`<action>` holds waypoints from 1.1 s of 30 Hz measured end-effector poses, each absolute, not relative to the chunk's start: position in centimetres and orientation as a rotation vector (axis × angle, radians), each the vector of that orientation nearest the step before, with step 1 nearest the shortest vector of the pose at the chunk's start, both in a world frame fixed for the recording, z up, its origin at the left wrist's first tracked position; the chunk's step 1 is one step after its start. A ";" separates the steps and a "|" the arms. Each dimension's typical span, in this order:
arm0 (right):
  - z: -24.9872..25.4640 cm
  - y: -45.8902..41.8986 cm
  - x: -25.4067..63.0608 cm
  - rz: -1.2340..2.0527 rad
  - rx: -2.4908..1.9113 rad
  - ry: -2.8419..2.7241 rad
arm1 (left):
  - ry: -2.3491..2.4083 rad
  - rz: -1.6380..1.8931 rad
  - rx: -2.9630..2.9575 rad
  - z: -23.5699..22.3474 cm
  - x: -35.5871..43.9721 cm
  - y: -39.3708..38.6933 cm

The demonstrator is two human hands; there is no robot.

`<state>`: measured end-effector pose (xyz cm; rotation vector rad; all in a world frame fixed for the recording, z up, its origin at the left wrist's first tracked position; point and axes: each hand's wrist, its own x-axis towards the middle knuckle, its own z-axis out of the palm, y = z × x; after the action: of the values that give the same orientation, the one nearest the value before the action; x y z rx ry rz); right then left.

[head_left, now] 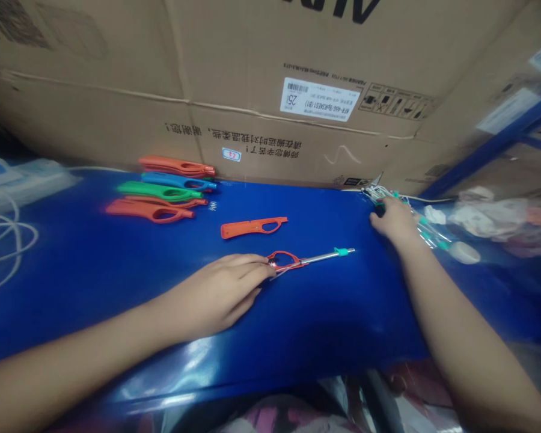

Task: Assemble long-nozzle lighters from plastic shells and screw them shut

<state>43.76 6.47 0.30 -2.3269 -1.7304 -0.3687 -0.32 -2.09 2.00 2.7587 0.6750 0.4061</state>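
My left hand (234, 279) is closed over the handle of an orange lighter casing (289, 257) on the blue table. From its front a metal tube (320, 258) with a teal clip near the tip points right, and a thin wire lies alongside. The hand hides the rear of the casing. Just behind it lies a loose orange casing half (252, 227). At the back right, my right hand (397, 219) is in a pile of metal tubes (426, 231) with teal clips and white wires. Its fingers are bent; what they grip is hidden.
Orange, blue and green casing halves (162, 191) are stacked at the back left, with small springs (213, 206) beside them. White cable (0, 240) coils at far left. A large cardboard box (234, 72) walls off the back. White crumpled pieces (478, 213) lie at right by a blue metal post (491, 141).
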 end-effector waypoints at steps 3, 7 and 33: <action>0.6 6.4 43.2 -0.418 -2.375 -1.611 | 0.686 0.383 2.735 2.1 -0.5 -2.0; 0.9 6.3 42.3 -0.454 -2.377 -1.527 | 0.662 0.389 2.710 2.0 -0.6 -1.8; 0.5 6.2 38.7 -0.001 -1.949 -1.900 | 0.569 0.491 2.720 1.9 -0.7 -1.3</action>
<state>38.65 6.21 0.46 -1.9486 -1.8999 -0.0014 -0.68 -1.26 1.87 2.7201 0.5686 0.4909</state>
